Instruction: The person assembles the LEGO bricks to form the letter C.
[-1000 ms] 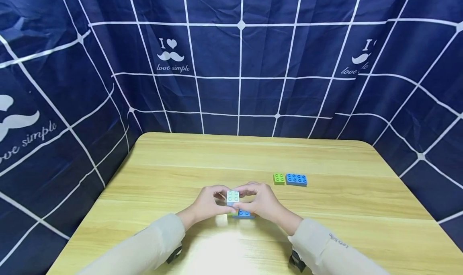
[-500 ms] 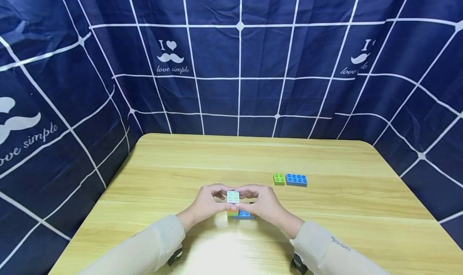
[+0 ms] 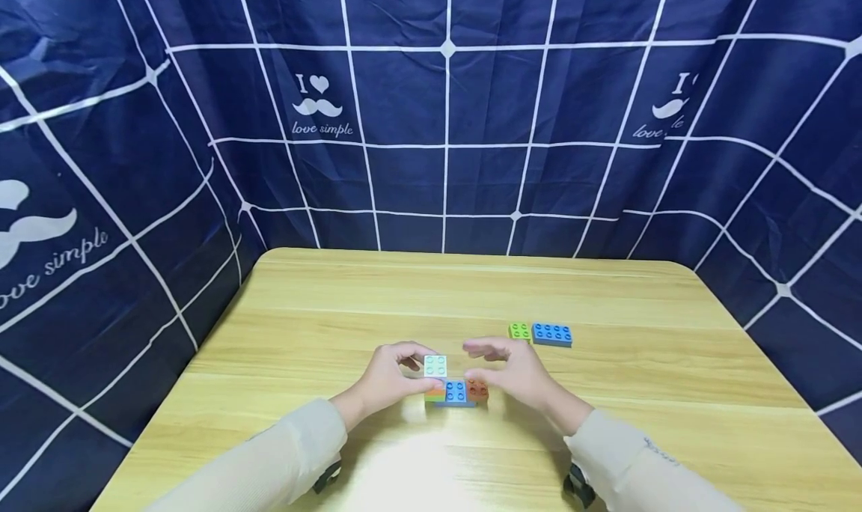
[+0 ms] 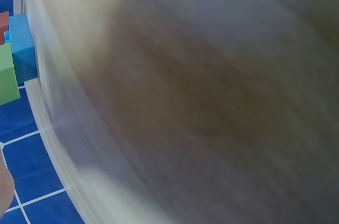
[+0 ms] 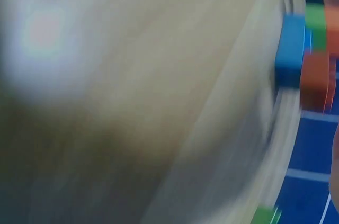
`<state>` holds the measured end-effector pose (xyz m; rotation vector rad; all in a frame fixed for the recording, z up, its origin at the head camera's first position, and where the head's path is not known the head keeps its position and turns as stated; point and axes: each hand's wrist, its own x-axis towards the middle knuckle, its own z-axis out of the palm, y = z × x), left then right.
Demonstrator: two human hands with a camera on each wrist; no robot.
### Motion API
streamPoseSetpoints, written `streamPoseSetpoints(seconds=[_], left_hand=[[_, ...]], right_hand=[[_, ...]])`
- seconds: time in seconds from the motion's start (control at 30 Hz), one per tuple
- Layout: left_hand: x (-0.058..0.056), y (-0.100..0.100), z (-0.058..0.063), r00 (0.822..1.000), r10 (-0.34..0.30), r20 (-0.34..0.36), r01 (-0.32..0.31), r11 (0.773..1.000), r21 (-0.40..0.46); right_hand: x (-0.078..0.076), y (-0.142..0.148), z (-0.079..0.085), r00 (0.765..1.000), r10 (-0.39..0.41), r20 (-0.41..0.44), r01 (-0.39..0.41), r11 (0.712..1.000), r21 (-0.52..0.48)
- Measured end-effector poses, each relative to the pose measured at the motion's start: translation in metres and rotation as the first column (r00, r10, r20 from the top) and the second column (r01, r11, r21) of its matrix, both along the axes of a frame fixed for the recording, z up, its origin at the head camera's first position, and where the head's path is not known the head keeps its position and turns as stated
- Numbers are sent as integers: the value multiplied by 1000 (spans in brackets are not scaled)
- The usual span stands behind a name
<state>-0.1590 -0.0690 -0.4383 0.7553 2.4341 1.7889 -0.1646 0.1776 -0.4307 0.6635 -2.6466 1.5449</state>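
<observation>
A built piece of toy bricks stands on the table: a long blue brick (image 3: 456, 392) at the bottom, a red brick (image 3: 478, 390) on its right end, and a stack with green and orange layers (image 3: 434, 395) on its left. A pale mint brick (image 3: 435, 365) tops that stack. My left hand (image 3: 390, 373) pinches the stack, thumb in front and fingers behind. My right hand (image 3: 518, 373) hovers beside the red brick, fingers spread loosely with nothing between them. The right wrist view catches the blue brick (image 5: 290, 49) and red brick (image 5: 316, 80) at its edge.
Behind my right hand lie a small lime green brick (image 3: 519, 331) and a longer blue brick (image 3: 552, 334), side by side. A wooden table (image 3: 323, 295) carries everything. Dark blue curtains (image 3: 404, 175) with white lines enclose its back and sides.
My right hand has let go of the stack and drawn away to the right, uncovering the red brick and more blue studs. My left hand stays nearly where it was.
</observation>
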Motion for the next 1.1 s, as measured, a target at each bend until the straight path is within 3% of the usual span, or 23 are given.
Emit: streamPoseSetpoints(seconds=[0.23,0.4,0.73,0.93,1.1], left_hand=[[-3,-1,-4,1000,-3,-12,3,1000,1],[-5,-4,-2,999,-16,-32,16,1000,-13],[-8,-5,-3,999,-14,-33,13,1000,-20],[-8,-6,-4,1000,-13,-15,13,1000,-16],[-9,-7,-5,1000,-13,-24,12,1000,-24]], right_hand=[[-23,51,-1,980,-181,-89,185,981,49],[-38,85,-4,961,-255,-103,266,958,108],[-53,125,-10,963,-244,-112,263,942,208],[-54,132,-12,978,-201,-50,207,958,200],[-56,134,-16,977,-213,-6,208,950,233]])
